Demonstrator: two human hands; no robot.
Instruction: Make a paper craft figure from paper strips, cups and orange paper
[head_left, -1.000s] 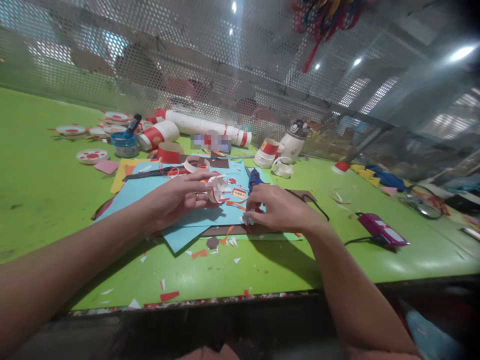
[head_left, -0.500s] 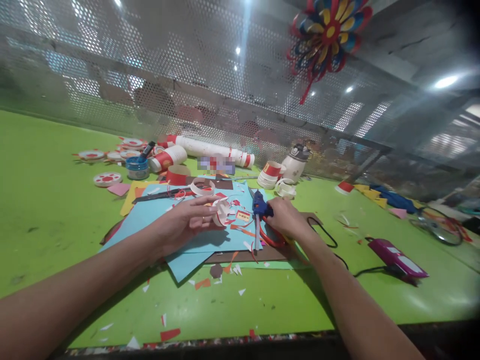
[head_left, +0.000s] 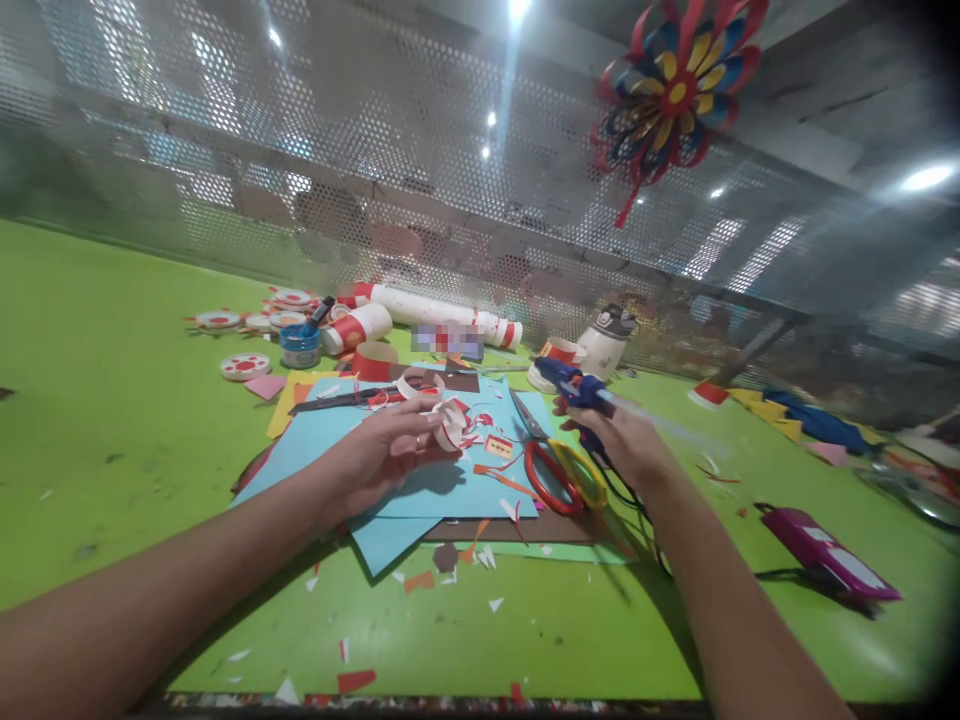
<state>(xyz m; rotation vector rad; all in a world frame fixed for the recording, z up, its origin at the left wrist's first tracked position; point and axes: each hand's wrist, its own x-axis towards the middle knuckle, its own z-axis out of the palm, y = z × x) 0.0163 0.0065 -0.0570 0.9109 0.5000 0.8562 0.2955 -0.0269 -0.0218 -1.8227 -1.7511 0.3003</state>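
Observation:
My right hand [head_left: 624, 442] is closed round a blue glue gun [head_left: 574, 388], lifted above the green table [head_left: 112, 420] with its nozzle pointing left. Its black cord trails down past my wrist. Just left of that hand lie scissors [head_left: 559, 472] with red and yellow handles on the paper. My left hand [head_left: 382, 455] rests on a light blue paper sheet [head_left: 420, 485] and pinches a curled white and red paper piece [head_left: 452, 424] at its fingertips.
Stacked red and white paper cups [head_left: 420, 310], cut cup rings, a blue jar [head_left: 300, 345] and round paper discs [head_left: 244, 365] lie at the back left. A white bottle [head_left: 609, 340] stands behind. A purple device [head_left: 825, 555] lies right. A paper pinwheel [head_left: 675, 85] hangs above. Scraps litter the table's near edge.
My right hand took hold of the glue gun and lifted it off the table to the right, uncovering the scissors. My left hand kept hold of the curled paper piece.

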